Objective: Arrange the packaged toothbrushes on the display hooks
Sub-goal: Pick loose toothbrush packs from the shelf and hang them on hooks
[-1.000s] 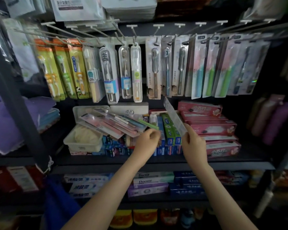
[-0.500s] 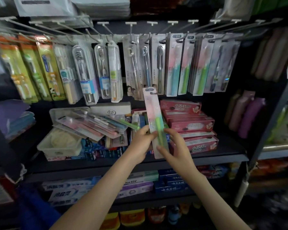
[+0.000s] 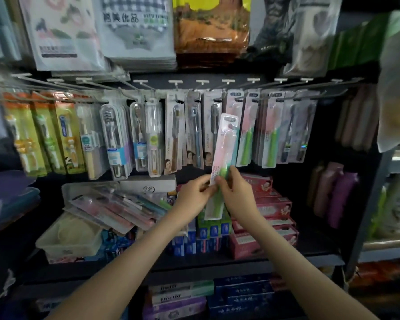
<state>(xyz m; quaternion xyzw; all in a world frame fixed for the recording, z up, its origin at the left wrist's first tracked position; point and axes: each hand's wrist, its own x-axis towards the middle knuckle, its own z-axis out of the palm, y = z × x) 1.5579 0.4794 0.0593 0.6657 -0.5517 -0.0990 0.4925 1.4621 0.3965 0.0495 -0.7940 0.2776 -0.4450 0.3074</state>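
Pack (image 3: 225, 144), one, pink card with green-handled brush: being held upright, top leaning slightly right, in front of the hanging row and below the hooks (image 3: 228, 82); its top is overlapping the hung stock and is not yet on any wire. Left hand (image 3: 192, 195) is pinching the lower left edge; right hand (image 3: 238, 192) is curling its fingers over the front at the handle; both are clamped on the pack's lower half.

Step in hand, as judged: hanging. It is probably best done by raising the pack until its hang hole is meeting the tip of the wire carrying the like pink-green packs (image 3: 247, 135); shifting one hand up near the top would be giving better aim, since the card is looking thin and liable to flex; keeping it square to the wire and sliding it straight back should be sparing the neighbours a knock.

Count, hung: pink-green fronts, two showing plainly, a third partly hidden behind the held one; grey cards (image 3: 194, 132), three; clear cases (image 3: 113, 139), three; yellow packs (image 3: 44, 135), three; dark-brush packs (image 3: 291, 135), two; more may be hanging behind each front, number unreadable. White hook tags: at least seven, the left ones blurred.

Count, shelf below: loose packs (image 3: 116, 204) lying in a heap, several, overlapping too much for a count; tub (image 3: 62, 245), one, beneath the heap's left end; red boxes (image 3: 274, 205), stacked, at least four fronts showing.
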